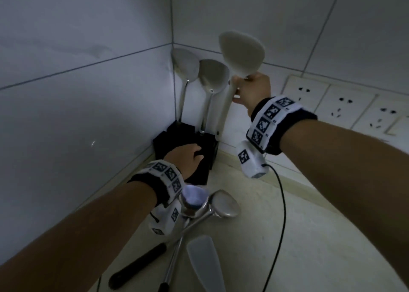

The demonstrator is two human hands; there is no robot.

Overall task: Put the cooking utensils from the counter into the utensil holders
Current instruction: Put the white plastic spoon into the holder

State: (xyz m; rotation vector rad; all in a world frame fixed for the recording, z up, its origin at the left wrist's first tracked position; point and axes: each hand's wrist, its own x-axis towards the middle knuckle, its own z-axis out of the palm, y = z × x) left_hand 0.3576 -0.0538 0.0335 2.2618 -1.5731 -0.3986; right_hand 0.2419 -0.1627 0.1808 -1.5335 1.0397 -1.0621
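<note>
Black utensil holders [211,156] stand in the tiled corner. Two metal spatulas [186,67] [213,76] stand upright in them. My right hand [253,91] grips a white spoon [241,53] just below its bowl, its handle end down at the holder's right rim. My left hand [186,159] rests on the front holder and steadies it. On the counter near me lie two metal ladles [194,200] [225,205], a grey spatula [204,263] and a black handle [138,266].
Wall sockets [338,105] line the right wall. A black cable [281,221] runs across the pale counter [321,236] from the device on my right wrist. Tiled walls close in on the left and behind the holders.
</note>
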